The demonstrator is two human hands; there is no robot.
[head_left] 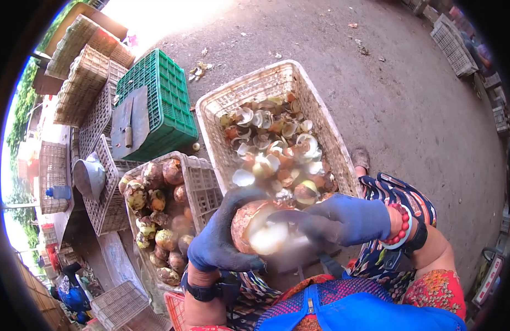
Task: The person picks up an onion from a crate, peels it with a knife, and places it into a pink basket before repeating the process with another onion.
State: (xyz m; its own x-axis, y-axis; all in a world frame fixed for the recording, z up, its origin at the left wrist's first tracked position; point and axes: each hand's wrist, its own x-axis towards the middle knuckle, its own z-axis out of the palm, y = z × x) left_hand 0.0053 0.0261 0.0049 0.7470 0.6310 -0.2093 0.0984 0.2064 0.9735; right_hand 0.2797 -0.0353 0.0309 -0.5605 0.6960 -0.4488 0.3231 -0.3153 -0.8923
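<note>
My left hand [221,237], in a dark blue work glove, cups a large round brown-skinned fruit or vegetable [248,225] from the left side. White flesh [269,238] shows where its skin is off, facing my right hand. My right hand [338,222], also gloved, is closed against the cut side. Motion smears its front, so whatever it grips is not clear. Just beyond both hands stands a pale plastic crate [327,116] holding curved peel pieces [277,149], brown outside and white inside.
Left of my knees, another crate [202,179] is filled with several whole brown-and-yellow round pieces [166,238]. A green crate [175,96] behind it bears a dark board [125,118] and a handled tool [128,135]. A metal bowl [90,175] and stacked crates [81,83] stand farther left.
</note>
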